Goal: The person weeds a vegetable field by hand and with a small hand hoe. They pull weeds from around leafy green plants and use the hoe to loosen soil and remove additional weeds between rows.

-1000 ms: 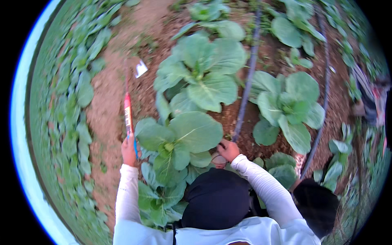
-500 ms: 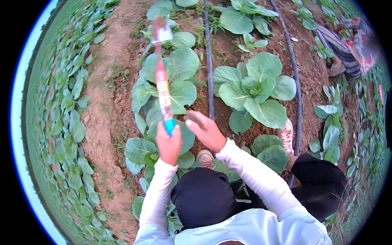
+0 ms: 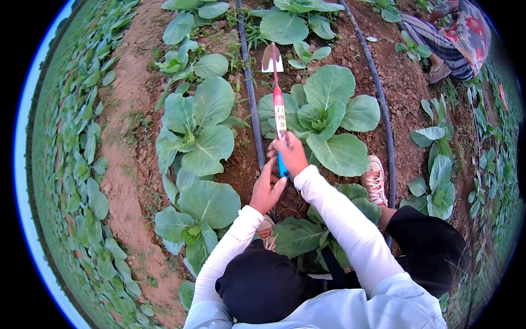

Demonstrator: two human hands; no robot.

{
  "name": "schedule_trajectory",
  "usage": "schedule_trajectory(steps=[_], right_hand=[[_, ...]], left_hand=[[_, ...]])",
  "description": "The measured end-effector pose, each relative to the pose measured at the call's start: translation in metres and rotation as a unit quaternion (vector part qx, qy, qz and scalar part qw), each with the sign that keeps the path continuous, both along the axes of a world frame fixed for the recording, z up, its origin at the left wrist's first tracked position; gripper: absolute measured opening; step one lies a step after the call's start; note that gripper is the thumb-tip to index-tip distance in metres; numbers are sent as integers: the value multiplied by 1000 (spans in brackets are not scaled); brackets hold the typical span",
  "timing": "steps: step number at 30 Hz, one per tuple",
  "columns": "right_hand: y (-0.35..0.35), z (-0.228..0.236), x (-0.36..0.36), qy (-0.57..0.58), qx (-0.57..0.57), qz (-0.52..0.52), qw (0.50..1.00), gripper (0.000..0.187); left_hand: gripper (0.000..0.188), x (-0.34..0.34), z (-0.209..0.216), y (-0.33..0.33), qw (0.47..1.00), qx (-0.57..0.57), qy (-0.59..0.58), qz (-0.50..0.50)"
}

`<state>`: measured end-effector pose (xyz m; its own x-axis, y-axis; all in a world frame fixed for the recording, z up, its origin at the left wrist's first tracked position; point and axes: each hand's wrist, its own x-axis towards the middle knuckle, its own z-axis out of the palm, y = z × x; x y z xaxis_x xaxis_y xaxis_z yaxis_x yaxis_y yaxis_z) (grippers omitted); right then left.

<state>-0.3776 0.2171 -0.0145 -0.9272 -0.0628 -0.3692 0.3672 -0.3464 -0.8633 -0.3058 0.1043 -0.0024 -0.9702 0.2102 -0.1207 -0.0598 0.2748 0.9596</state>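
Observation:
A small hand hoe with a red, labelled handle (image 3: 279, 101) and a blue end points away from me, above the plants. My right hand (image 3: 292, 154) is closed around the lower handle, just above the blue end. Its blade (image 3: 272, 59), part brown and part white, hangs near the soil and a drip pipe. Beside the blue end, my left hand (image 3: 267, 189) has its fingers stretched out and thumb apart; whether it touches the handle I cannot tell. Large cabbage-like plants (image 3: 324, 119) stand right of the hoe, with more plants (image 3: 198, 131) to the left.
Two dark drip pipes (image 3: 251, 93) (image 3: 378, 88) run along the brown soil. My shoe (image 3: 375, 181) stands between plants at the right. A person in striped cloth (image 3: 438, 44) is at the far right. A bare soil path (image 3: 118, 153) lies left, beside another leafy row.
The hoe has passed from my left hand to my right and shifted rightward. My left hand has let go and opened beside the handle. The view has shifted slightly.

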Motion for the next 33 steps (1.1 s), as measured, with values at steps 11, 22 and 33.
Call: schedule_trajectory(steps=[11, 22, 33], right_hand=[[-5, -21, -118, -31, 153, -7, 988, 18], [1, -30, -65, -90, 174, -21, 980, 21], [11, -1, 41, -168, 100, -7, 981, 18]], left_hand=[[22, 2, -49, -7, 989, 13, -77, 123], [19, -1, -51, 0, 993, 20, -79, 91], [49, -55, -37, 3, 960, -182, 182, 110]])
